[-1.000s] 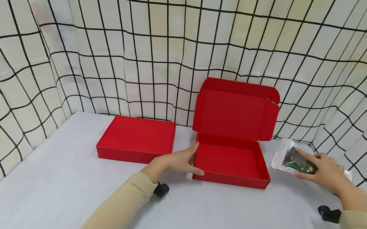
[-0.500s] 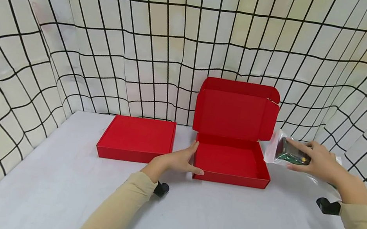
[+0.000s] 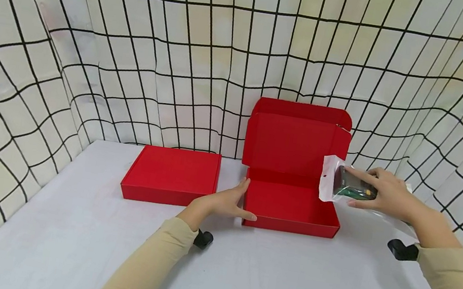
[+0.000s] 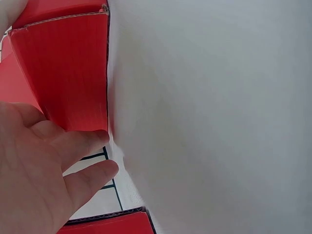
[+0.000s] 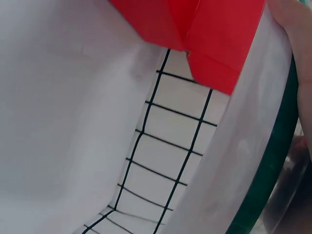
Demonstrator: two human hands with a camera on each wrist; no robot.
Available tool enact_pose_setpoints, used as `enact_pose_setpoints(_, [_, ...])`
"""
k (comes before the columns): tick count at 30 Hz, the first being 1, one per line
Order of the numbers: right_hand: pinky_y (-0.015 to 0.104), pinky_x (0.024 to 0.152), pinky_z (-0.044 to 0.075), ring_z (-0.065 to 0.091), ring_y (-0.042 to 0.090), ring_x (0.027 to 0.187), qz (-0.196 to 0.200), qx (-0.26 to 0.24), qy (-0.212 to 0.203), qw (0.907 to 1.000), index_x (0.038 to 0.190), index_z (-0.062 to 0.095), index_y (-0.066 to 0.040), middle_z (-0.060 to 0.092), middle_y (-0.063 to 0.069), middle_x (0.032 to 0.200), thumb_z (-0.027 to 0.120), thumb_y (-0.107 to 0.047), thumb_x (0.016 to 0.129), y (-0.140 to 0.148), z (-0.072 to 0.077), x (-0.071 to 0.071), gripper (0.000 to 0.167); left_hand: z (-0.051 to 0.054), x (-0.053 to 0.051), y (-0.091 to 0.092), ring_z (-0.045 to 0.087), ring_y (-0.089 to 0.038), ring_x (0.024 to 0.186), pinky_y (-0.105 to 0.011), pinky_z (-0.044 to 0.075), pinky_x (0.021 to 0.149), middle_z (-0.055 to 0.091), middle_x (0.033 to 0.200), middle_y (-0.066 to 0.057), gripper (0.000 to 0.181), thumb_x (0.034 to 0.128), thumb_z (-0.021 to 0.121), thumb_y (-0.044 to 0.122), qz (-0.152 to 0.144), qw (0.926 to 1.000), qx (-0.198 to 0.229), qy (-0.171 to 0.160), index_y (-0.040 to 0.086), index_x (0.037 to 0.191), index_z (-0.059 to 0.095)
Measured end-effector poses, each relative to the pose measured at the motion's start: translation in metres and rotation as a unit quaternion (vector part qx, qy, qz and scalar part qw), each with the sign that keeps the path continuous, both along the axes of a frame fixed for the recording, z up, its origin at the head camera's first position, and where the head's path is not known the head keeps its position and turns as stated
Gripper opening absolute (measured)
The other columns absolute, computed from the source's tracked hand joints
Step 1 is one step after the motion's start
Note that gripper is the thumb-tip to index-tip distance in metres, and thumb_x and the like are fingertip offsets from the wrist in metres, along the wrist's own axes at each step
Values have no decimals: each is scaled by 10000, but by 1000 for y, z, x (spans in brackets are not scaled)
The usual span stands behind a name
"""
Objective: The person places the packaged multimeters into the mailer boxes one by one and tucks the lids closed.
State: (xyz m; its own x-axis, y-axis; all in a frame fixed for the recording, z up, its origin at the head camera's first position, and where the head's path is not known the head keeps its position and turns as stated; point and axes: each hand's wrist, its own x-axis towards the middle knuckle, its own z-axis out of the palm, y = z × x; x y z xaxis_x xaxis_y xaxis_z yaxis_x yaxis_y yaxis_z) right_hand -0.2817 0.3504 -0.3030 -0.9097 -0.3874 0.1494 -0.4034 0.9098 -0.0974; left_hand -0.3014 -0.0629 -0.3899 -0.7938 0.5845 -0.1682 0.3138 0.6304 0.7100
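A red box [image 3: 291, 227] stands with its lid raised at the back, its inside bare. My left hand [image 3: 225, 202] rests on the box's left side, thumb at the front corner; in the left wrist view the left hand [image 4: 44, 165] has its fingers extended against the red side wall [image 4: 68, 73]. My right hand [image 3: 390, 195] grips a clear plastic bag [image 3: 328, 179] around a dark and green item [image 3: 351, 185], held up by the box's right edge. In the right wrist view the bag [image 5: 229, 146] shows a green strip beside the right hand [image 5: 300, 58].
A closed red box [image 3: 173, 175] lies to the left of the open one on the white table [image 3: 64, 239]. White cloth walls with a black grid [image 3: 208, 61] rise behind and at both sides.
My right hand has carried the bag leftward and slightly up, from beside the open box to its right edge. The left hand has stayed in place.
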Motion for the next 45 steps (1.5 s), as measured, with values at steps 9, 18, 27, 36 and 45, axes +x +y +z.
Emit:
enact_pose_setpoints(9, [515,830,487,485,378,1122,418,-115,-173,9989,1558,438,-205,511,230,1286,846,-485,804,-34,3,-6,902,-1,0,-2,58,-268,1567,-489,235,1219,-41,1720,-77,1142,896,770,431,17,10000,-18,0,82,1648,-14])
enact_pose_setpoints(18, [530,891,461,502,329,1127,620,-126,-377,9973,1560,450,-225,528,169,1261,851,-503,788,-64,0,-13,913,0,1,-3,87,-274,1561,-507,282,1199,-21,1721,-83,1150,883,782,427,104,9999,28,-23,82,1650,-1])
enact_pose_setpoints(27, [521,889,497,510,311,1147,848,-166,-503,9950,1560,456,-253,542,143,1266,856,-498,776,-90,-14,-18,913,-1,3,-1,72,-273,1564,-492,273,1205,-14,1720,-93,1140,889,784,414,88,9999,134,-51,71,1648,6])
enact_pose_setpoints(36, [529,890,543,508,339,1177,1013,-131,-408,9939,1552,473,-272,539,166,1298,890,-449,752,-110,-23,-24,919,-1,3,-1,90,-284,1558,-504,287,1197,-11,1719,-98,1146,883,785,414,120,9997,170,-86,72,1649,5])
enact_pose_setpoints(45, [533,897,556,512,335,1197,1159,-84,-313,9927,1551,475,-292,540,160,1314,915,-437,725,-126,-32,-33,947,-2,2,0,90,-275,1558,-511,293,1192,-16,1719,-93,1153,884,788,414,107,9997,189,-84,80,1649,-8])
